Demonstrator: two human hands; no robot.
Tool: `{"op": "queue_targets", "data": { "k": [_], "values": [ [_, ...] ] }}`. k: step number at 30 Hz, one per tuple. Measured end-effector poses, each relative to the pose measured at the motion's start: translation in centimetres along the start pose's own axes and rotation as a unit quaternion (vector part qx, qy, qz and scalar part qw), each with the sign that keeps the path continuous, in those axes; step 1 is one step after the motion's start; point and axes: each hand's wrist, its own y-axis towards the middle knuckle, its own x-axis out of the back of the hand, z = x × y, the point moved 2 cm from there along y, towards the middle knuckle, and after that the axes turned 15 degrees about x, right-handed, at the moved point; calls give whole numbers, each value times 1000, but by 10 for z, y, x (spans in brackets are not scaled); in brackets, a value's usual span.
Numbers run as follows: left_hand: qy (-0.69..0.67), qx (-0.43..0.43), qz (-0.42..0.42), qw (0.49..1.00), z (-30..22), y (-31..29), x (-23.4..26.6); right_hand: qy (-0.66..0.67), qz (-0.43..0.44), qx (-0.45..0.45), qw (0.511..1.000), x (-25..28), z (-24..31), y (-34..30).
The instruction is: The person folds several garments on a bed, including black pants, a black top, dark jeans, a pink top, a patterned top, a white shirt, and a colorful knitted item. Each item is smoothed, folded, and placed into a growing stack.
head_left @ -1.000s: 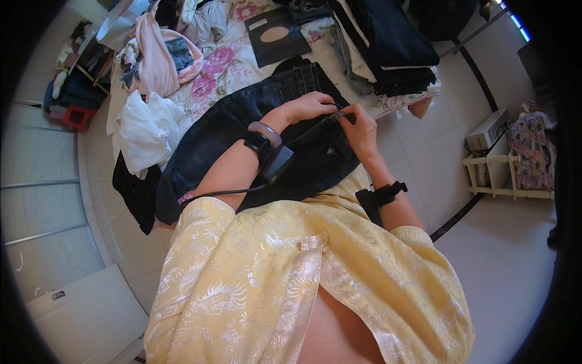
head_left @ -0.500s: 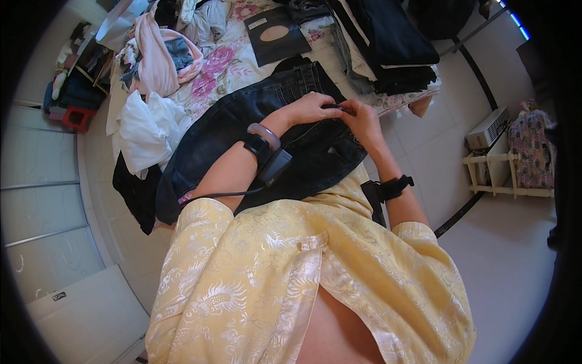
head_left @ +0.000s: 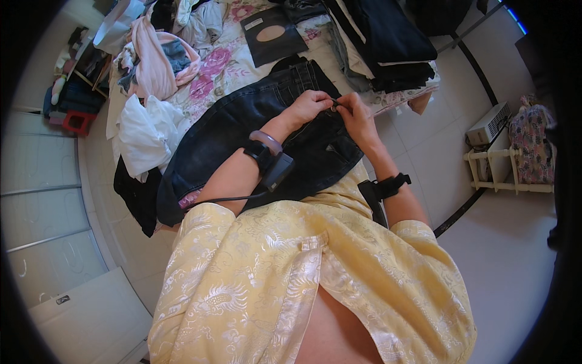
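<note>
A pair of black jeans lies across the bed edge and over my lap, the waistband end to the right. My left hand pinches the front of the waistband between thumb and fingers. Close beside it, my right hand grips the same waistband edge, the fingertips of both hands almost touching. A small round metal piece, perhaps the button, shows between the fingertips. Part of the waistband is hidden behind the fingers.
On the flowered bedsheet lie a black square sleeve with an oval opening, a pink garment and white cloth. Folded dark trousers are stacked at the far right. A cream rack stands on the floor at right.
Both hands have shifted slightly left along the waistband and drawn closer together. The right hand's fingers are more curled, and a small metal piece now shows between the fingertips.
</note>
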Motion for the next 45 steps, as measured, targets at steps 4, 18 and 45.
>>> {"op": "queue_targets", "data": {
  "k": [4,18,45],
  "values": [
    [-100,48,51,992,4,-4,1,63,29,-48,996,1,-7,4],
    [628,-126,0,768,-44,-25,10,34,253,-80,964,14,-24,-30],
    [337,-194,-489,781,13,-55,158,-154,37,-62,985,29,-80,-54]
  ]
}}
